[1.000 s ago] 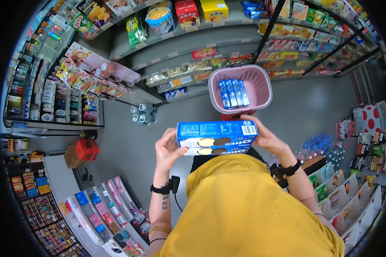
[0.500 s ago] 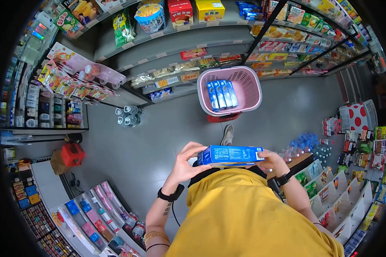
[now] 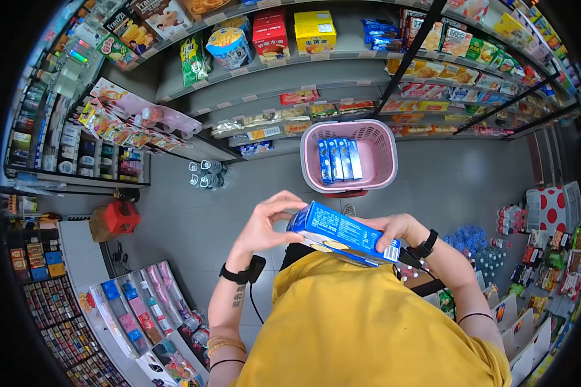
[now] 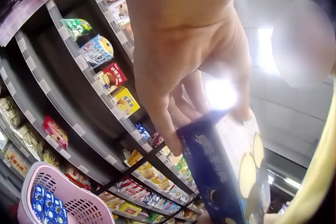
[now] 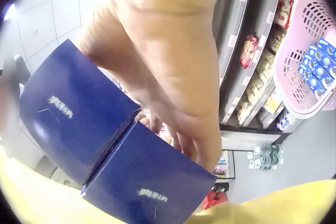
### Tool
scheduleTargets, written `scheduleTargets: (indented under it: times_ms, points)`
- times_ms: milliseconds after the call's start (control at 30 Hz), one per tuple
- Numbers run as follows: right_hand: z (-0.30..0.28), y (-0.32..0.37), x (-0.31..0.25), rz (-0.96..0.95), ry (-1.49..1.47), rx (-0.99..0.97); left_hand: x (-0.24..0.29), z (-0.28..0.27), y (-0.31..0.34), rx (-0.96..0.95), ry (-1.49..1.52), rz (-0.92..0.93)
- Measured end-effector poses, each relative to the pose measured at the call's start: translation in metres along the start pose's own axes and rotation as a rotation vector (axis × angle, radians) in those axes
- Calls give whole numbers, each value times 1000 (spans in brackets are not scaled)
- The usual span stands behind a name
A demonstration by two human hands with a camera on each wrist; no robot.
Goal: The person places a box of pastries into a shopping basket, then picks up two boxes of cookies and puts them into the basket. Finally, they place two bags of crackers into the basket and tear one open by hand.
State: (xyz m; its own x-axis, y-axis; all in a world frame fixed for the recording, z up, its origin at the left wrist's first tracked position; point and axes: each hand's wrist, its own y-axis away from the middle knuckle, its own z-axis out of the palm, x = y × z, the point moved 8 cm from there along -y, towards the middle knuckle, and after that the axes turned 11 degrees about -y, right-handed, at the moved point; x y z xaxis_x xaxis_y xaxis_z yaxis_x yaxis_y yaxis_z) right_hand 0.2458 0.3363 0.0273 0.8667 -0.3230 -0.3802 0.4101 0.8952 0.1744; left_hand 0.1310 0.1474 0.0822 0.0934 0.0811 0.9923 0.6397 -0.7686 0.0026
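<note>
Two blue Oreo cookie boxes (image 3: 342, 231) are held together in front of the yellow shirt, slanting down toward the right. My left hand (image 3: 265, 222) grips their left end, thumb on the near side and fingers on the far side. At the other end my right hand (image 3: 397, 231) holds them, its thumb lying over the upper face. In the right wrist view the two dark blue box ends (image 5: 79, 113) sit side by side with a thin gap between. The left wrist view shows a cookie picture on one box (image 4: 215, 166).
Beyond the hands stands a pink basket (image 3: 379, 151) with several blue boxes (image 3: 339, 160) in its left part. Snack shelves (image 3: 258, 97) run behind it. Large water bottles (image 3: 208, 174) stand on the floor at left, and a low rack (image 3: 126, 316) is at near left.
The boxes have turned from their printed front showing to a narrow side facing up. Their right end has swung nearer the body, and the right thumb now shows on top.
</note>
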Motion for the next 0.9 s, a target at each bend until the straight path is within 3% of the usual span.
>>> scheduleTargets:
  times_ms: [133,167,267,367,433,500,567,600,667,767,900]
  points:
    - [-51,16,-14,-13,-122,64,-27,4,-36,153,4,-119]
    - [-70,22,-23,-50,-130,71,-34,3,-39,201,-160,-184]
    - [-190,51,-40,-85,55,409,-69,4,-33,344,-587,-316]
    - [-280,67,-64,-141,195,775,-148,13,16,319,-641,-579]
    - [-340,72,-64,-131,182,1023,-172,24,54,443,-468,-730]
    - [-351,63,-75,-134,105,1025,-209,35,107,523,-412,-838]
    - [-441,55,-62,-161,219,1144,-232,44,147,581,-378,-910]
    - [-461,59,-61,-64,351,1289,-239,47,162,595,-371,-933]
    - [-484,66,-68,142,621,1568,-249,51,182,622,-360,-983]
    - [-499,67,-71,306,721,1700,-265,57,198,643,-363,-1058]
    - [-517,57,-64,249,758,1775,-260,66,201,641,-342,-1113]
